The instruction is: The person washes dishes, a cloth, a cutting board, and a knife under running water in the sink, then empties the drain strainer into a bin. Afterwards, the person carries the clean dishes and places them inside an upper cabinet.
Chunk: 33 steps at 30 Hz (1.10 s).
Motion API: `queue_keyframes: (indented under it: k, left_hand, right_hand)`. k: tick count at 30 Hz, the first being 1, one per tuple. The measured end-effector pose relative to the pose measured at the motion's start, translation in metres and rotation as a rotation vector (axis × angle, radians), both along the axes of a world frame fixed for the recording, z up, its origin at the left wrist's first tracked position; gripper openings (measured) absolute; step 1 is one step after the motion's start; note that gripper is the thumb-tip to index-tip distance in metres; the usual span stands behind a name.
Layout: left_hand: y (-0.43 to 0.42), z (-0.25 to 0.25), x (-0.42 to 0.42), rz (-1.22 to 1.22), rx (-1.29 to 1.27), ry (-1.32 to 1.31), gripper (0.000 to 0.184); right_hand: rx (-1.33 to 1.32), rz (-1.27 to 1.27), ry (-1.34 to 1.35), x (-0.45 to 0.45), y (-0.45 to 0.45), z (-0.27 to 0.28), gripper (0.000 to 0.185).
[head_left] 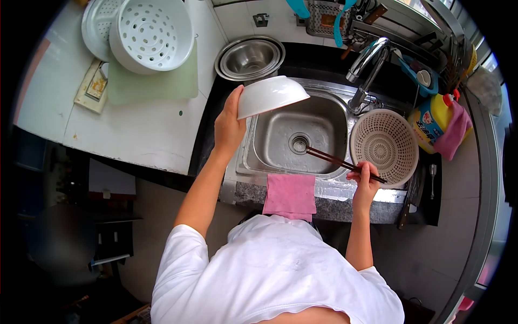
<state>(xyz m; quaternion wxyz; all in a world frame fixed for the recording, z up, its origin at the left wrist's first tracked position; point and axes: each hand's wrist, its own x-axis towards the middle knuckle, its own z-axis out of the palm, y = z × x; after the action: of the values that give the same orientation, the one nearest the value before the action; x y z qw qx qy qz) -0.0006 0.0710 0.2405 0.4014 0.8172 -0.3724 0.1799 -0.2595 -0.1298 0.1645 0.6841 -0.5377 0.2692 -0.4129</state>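
My left hand grips the rim of a white bowl, which is tipped on its side over the left part of the sink. In my right hand is a pair of dark chopsticks, their far ends pointing at the drain. Right beside that hand stands a beige plastic colander. What the bowl holds, if anything, is hidden, since only its outside faces me.
A chrome faucet rises behind the sink. Nested metal bowls stand at the back left. A pink cloth hangs over the front edge. At right are a yellow detergent bottle and a knife. A white steamer basket sits far left.
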Motion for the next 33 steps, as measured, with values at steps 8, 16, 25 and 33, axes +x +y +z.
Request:
queue_keyframes:
  k: [8,16,25,33]
  left_hand:
    - [0.002,-0.001,0.0,-0.007,0.01,-0.02,0.051]
    - [-0.021,-0.051,-0.006,0.183,0.26,0.311,0.048]
    - [0.023,-0.077,-0.051,0.19,-0.141,0.593,0.06]
    - [0.166,-0.058,-0.124,0.005,-0.737,1.415,0.041]
  right_hand:
    - [0.012,0.03,0.015,-0.001,0.001,0.0,0.02]
    - [0.041,0.069,0.004,-0.001,-0.002,-0.004,0.02]
    - [-0.082,0.115,0.09,0.001,-0.005,0.031,0.02]
    - [-0.906,0.057,0.441,0.051,0.037,0.052,0.017]
